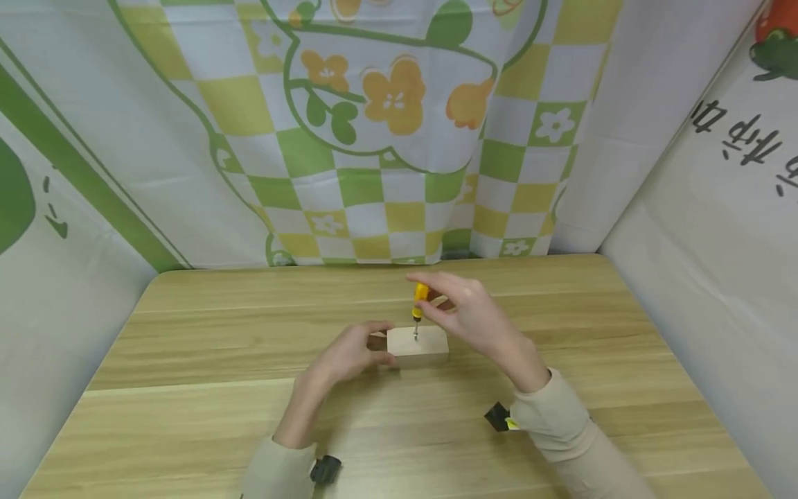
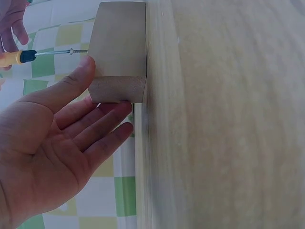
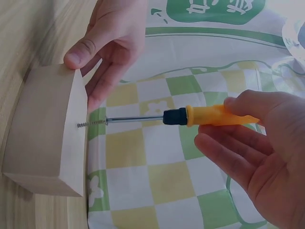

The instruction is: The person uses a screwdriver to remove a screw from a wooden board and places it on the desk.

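A pale wooden block (image 1: 431, 342) lies on the wooden table, a screw (image 3: 91, 123) standing out of its top face. Thumb and fingers of my left hand (image 1: 350, 355) hold the block by its left end. Above it, my right hand (image 1: 476, 315) grips the yellow handle of a screwdriver (image 3: 209, 115) between thumb and fingers. The screwdriver has a black collar and a thin metal shaft, upright over the block, its tip at the screw head. Much of the screw's thread still shows above the wood in the right wrist view.
The wood-grain table (image 1: 206, 423) spreads around the block. Behind it hangs a checked, flowered curtain (image 1: 361, 208), and white printed sheets (image 1: 717, 229) enclose the sides. Small black devices (image 1: 325, 470) sit by both beige sleeves (image 1: 555, 412).
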The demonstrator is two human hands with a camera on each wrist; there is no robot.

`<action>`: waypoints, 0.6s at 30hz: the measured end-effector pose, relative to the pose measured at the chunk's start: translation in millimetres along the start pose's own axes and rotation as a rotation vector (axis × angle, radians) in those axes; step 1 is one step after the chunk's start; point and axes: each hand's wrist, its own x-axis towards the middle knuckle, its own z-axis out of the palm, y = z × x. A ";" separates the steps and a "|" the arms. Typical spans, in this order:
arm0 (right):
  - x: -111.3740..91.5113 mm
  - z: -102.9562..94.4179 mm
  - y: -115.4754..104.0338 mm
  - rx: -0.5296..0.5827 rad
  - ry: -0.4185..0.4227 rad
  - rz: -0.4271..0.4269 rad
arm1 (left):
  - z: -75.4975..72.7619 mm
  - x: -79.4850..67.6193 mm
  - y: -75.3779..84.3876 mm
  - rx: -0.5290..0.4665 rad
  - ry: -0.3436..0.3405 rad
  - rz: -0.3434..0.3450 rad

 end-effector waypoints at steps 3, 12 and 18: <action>0.4 3.1 -1.4 0.000 0.018 -0.025 | 0.0 0.1 -0.1 -0.001 0.000 0.001; -0.8 11.5 -2.1 -0.031 0.118 -0.024 | -0.6 -1.6 2.6 0.006 0.009 -0.007; 0.1 11.6 -0.8 -0.010 0.131 -0.015 | -0.4 -1.3 2.2 0.014 0.004 -0.013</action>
